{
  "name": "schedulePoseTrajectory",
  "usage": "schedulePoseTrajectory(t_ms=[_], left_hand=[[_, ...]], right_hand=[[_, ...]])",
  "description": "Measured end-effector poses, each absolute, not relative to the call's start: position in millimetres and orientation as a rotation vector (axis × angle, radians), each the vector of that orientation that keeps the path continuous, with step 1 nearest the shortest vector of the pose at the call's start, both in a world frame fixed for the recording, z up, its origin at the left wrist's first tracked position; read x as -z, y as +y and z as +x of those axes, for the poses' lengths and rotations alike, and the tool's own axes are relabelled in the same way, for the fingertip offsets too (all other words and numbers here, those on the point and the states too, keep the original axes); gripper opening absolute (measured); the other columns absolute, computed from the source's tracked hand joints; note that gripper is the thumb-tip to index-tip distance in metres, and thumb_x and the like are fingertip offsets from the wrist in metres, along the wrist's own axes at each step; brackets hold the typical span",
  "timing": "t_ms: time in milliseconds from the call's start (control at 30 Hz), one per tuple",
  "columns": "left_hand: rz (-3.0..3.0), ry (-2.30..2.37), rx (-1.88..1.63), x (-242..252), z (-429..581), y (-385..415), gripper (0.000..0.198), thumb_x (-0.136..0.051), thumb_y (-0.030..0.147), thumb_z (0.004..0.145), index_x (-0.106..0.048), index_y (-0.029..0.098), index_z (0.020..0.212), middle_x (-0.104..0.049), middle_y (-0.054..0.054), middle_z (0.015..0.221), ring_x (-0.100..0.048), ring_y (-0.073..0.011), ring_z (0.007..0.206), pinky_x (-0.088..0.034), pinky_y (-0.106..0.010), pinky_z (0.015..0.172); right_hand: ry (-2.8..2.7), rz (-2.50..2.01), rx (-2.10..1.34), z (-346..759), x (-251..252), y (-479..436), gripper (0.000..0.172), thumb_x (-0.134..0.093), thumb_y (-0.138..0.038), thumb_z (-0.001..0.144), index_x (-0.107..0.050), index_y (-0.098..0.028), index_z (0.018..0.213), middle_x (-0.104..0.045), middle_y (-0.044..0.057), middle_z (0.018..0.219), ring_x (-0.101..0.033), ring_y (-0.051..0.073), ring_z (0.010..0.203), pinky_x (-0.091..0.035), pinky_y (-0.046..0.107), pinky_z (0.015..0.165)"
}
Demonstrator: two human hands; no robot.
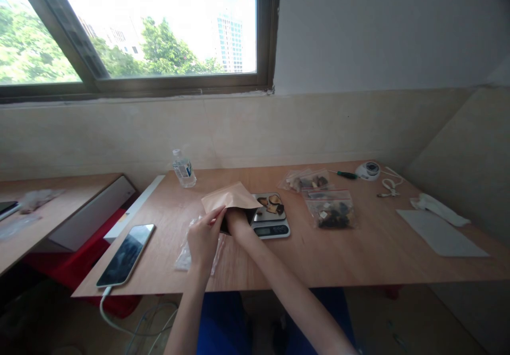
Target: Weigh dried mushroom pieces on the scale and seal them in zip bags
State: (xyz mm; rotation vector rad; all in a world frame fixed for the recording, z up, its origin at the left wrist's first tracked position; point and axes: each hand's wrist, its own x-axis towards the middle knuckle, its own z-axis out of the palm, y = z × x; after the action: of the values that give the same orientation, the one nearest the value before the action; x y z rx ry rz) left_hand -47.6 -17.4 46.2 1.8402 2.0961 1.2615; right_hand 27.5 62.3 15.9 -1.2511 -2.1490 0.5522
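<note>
My left hand [204, 237] pinches the near edge of a brown kraft paper bag [231, 195], whose mouth gapes toward me with a dark inside. Into that mouth reaches my right hand [238, 224]; its fingers are hidden in the bag. Just right of the bag lies a kitchen scale [283, 231], partly covered by it. Several brown dried slices [274, 204], perhaps mushroom, rest on the scale's plate. A clear plastic bag [184, 259] lies flat on the table beneath my left hand.
On the left are a phone [126, 255] on a charging cable and a water bottle [184, 170]. To the right lie zip bags of dark dried pieces [333, 211], a screwdriver [346, 175], a dome camera [368, 170], a white cable [390, 186] and a white sheet [440, 233].
</note>
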Motion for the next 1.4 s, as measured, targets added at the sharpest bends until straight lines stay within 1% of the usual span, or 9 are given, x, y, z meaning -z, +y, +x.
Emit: schedulePoseTrajectory(t_ms=[233, 400, 500, 633, 767, 900, 1133, 1267, 1400], left_hand=[[1.803, 2.085, -1.252, -53, -53, -10, 0.024, -0.055, 0.041, 0.081, -0.071, 0.03, 0.095, -0.074, 0.0, 0.083, -0.069, -0.0194, 0.073, -0.046, -0.023, 0.063], [1.777, 2.099, -1.304, -60, -63, -1, 0.028, -0.055, 0.045, 0.079, -0.072, 0.029, 0.093, -0.074, -0.001, 0.079, -0.069, -0.0199, 0.071, -0.046, -0.024, 0.062], [1.774, 2.1, -1.355, -64, -70, 4, 0.029, -0.054, 0.047, 0.079, -0.072, 0.029, 0.093, -0.074, -0.001, 0.083, -0.069, -0.0203, 0.074, -0.047, -0.025, 0.066], [1.758, 2.119, -1.37, -66, -72, 8, 0.03, -0.054, 0.048, 0.079, -0.073, 0.028, 0.091, -0.074, -0.001, 0.083, -0.069, -0.0207, 0.074, -0.047, -0.025, 0.065], [1.772, 2.099, -1.367, -64, -70, 7, 0.029, -0.054, 0.047, 0.079, -0.073, 0.028, 0.091, -0.074, -0.001, 0.083, -0.069, -0.0201, 0.075, -0.046, -0.024, 0.065], [1.799, 2.085, -1.35, -63, -71, 4, 0.03, -0.054, 0.048, 0.079, -0.072, 0.028, 0.091, -0.074, -0.001, 0.083, -0.069, -0.0197, 0.074, -0.046, -0.024, 0.064], [1.794, 2.073, -1.355, -66, -72, 3, 0.029, -0.053, 0.048, 0.079, -0.072, 0.028, 0.09, -0.074, -0.001, 0.082, -0.069, -0.0195, 0.074, -0.046, -0.024, 0.063], [1.783, 2.046, -1.365, -63, -70, 4, 0.029, -0.054, 0.048, 0.078, -0.072, 0.028, 0.091, -0.074, 0.0, 0.085, -0.069, -0.0187, 0.073, -0.048, -0.023, 0.067], [1.8, 2.048, -1.337, -62, -70, 3, 0.028, -0.054, 0.046, 0.079, -0.072, 0.028, 0.091, -0.074, 0.0, 0.084, -0.069, -0.0185, 0.074, -0.046, -0.023, 0.065]], right_hand=[[-2.078, -1.336, -0.571, 59, -44, 18, 0.027, -0.041, -0.004, 0.085, -0.066, -0.014, 0.089, -0.068, 0.012, 0.094, -0.063, 0.021, 0.089, -0.047, 0.03, 0.081], [-1.626, -1.045, -0.888, 102, -71, -2, 0.012, -0.056, -0.022, 0.081, -0.067, -0.018, 0.084, -0.07, 0.004, 0.088, -0.063, 0.016, 0.083, -0.047, 0.027, 0.078], [-1.365, -1.085, -1.041, 138, -62, 6, 0.023, -0.062, -0.036, 0.074, -0.067, -0.017, 0.087, -0.069, 0.004, 0.085, -0.062, 0.015, 0.074, -0.048, 0.024, 0.062], [-1.317, -1.301, -1.099, 174, -20, 30, 0.027, -0.064, -0.035, 0.066, -0.068, -0.013, 0.082, -0.067, 0.005, 0.075, -0.058, 0.014, 0.061, -0.042, 0.022, 0.048], [-1.382, -1.451, -0.989, 181, 13, 50, 0.021, -0.064, -0.031, 0.062, -0.069, -0.013, 0.073, -0.067, 0.005, 0.07, -0.06, 0.018, 0.065, -0.046, 0.026, 0.056], [-1.404, -1.455, -0.966, 177, 17, 58, 0.018, -0.064, -0.027, 0.061, -0.068, -0.014, 0.073, -0.069, 0.007, 0.076, -0.062, 0.022, 0.074, -0.048, 0.031, 0.064], [-1.461, -1.356, -0.781, 174, 4, 53, 0.027, -0.063, -0.027, 0.07, -0.059, -0.015, 0.094, -0.067, 0.009, 0.09, -0.062, 0.02, 0.085, -0.047, 0.033, 0.076], [-1.664, -1.207, -0.823, 163, 3, 41, 0.015, -0.056, -0.021, 0.077, -0.056, -0.017, 0.092, -0.064, 0.005, 0.088, -0.061, 0.016, 0.081, -0.047, 0.03, 0.074], [-1.872, -1.113, -0.654, 155, 14, 33, 0.009, -0.052, -0.012, 0.08, -0.059, -0.017, 0.082, -0.061, 0.005, 0.09, -0.059, 0.017, 0.089, -0.045, 0.032, 0.082]])
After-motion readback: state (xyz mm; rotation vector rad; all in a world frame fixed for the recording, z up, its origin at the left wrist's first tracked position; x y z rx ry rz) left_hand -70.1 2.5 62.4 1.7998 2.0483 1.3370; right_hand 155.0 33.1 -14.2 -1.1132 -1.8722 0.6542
